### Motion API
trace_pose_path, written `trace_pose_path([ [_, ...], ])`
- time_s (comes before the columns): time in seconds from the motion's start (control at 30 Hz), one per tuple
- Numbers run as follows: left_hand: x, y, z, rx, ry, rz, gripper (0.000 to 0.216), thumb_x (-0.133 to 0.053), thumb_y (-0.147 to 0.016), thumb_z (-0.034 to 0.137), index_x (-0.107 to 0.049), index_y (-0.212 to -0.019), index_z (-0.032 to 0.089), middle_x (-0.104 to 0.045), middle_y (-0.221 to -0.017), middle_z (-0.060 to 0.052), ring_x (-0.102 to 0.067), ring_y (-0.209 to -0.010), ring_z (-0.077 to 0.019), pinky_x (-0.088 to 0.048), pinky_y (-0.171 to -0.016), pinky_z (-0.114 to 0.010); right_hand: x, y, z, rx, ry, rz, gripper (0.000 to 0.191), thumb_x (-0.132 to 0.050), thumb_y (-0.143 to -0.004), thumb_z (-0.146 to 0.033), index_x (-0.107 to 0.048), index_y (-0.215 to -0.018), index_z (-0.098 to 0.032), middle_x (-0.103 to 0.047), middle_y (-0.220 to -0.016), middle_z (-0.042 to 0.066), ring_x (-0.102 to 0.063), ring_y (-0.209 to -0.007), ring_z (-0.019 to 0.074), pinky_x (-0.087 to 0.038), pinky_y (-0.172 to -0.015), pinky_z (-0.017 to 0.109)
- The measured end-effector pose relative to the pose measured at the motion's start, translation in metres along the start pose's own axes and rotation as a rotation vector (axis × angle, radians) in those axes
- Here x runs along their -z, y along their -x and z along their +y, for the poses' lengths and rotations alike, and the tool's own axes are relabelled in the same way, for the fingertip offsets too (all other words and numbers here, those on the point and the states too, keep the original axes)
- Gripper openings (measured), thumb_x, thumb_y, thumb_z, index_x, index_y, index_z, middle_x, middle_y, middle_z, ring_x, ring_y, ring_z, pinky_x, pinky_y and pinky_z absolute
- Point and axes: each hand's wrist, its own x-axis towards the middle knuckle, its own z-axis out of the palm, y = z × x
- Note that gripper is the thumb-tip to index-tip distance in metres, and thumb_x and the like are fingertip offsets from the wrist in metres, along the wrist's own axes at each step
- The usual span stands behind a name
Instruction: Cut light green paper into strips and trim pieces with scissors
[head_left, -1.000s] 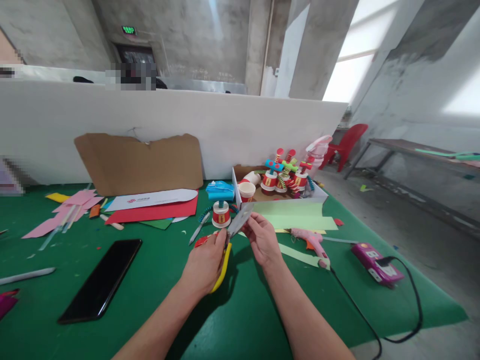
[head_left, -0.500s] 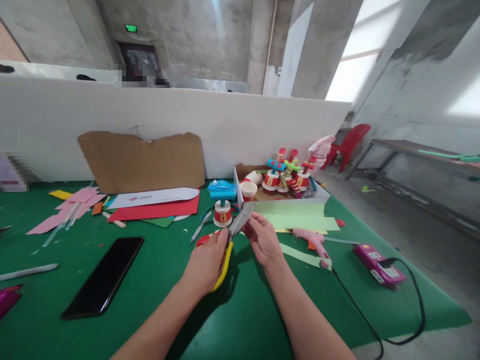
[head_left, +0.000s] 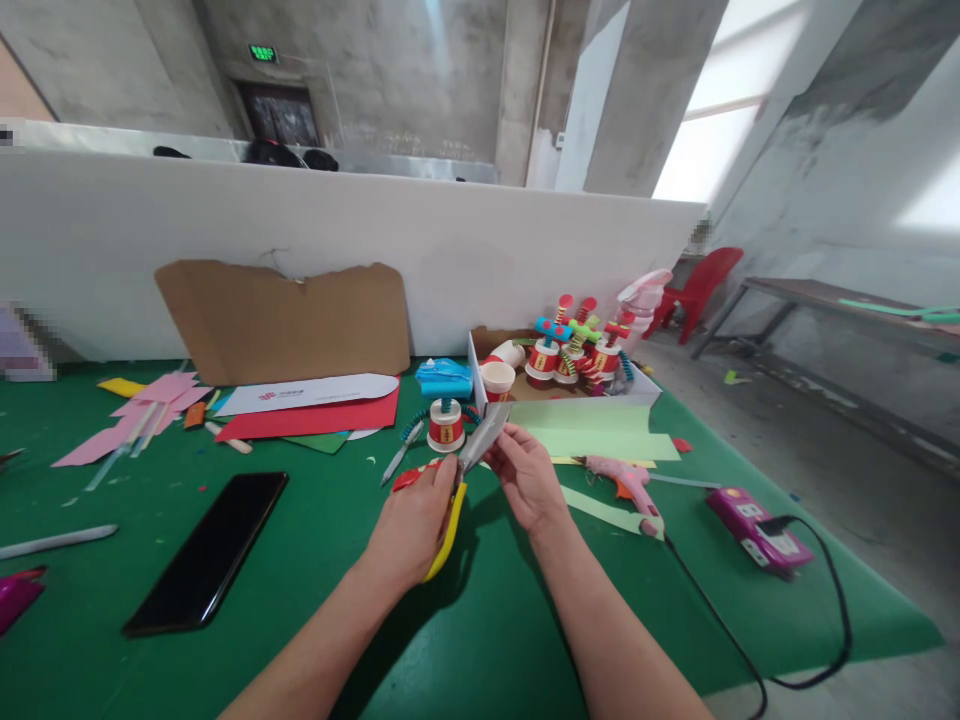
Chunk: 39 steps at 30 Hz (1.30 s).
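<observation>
Clasping scissors (head_left: 460, 490) in the left hand (head_left: 411, 525), slanting from near left to far right beside the right hand (head_left: 531, 482), with fingertips together on something too small to tell.

prob. a craft wkshop, w/ concrete wall (head_left: 405, 90), exit sign (head_left: 263, 53), glue gun (head_left: 635, 483) & paper scraps (head_left: 94, 446).

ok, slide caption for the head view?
Left hand grips yellow-handled scissors, right hand close to the blades, with a red-and-white cup figure beyond on the green tabletop.
</observation>
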Motion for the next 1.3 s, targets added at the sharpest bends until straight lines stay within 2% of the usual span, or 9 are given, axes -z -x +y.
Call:
trace_pose_path([
  [0.8,-0.0008,-0.0002,-0.0012,-0.003,-0.016,0.010,0.038,-0.038,-0.090,0.011,-0.038,-0.128,0.018,-0.063,-0.111,-0.013,-0.065,-0.097,-0.0255,-0.049,-0.075,-0.034,-0.0019,0.0002,-0.0011,-0.006,0.003,-0.001,0.033,-0.090,-0.050,-0.035,-0.072,-0.072,-0.018,-0.066,-0.065,-0.003,-0.055,-0.058,0.0072,-0.049,-0.059,0.019],
  [1.13,-0.0017,0.0001,-0.0028,-0.007,-0.015,0.005,0.038,-0.035,-0.090,0.012,-0.037,-0.128,0.017,-0.063,-0.112,-0.013,-0.065,-0.097,-0.0273,-0.050,-0.075,-0.036,-0.0017,0.0000,-0.0010,-0.017,0.004,0.022,0.037,-0.091,-0.046,-0.035,-0.072,-0.073,-0.018,-0.067,-0.066,-0.003,-0.056,-0.059,0.0072,-0.049,-0.060,0.018],
  [1.3,-0.0008,-0.0002,-0.0026,-0.001,-0.027,0.003,0.038,-0.037,-0.089,0.012,-0.038,-0.127,0.017,-0.064,-0.109,-0.013,-0.065,-0.096,-0.0260,-0.050,-0.075,-0.035,-0.0007,0.0004,-0.0012,0.001,0.016,0.006,0.032,-0.089,-0.052,-0.034,-0.072,-0.073,-0.018,-0.067,-0.068,-0.002,-0.057,-0.059,0.0080,-0.050,-0.061,0.020],
])
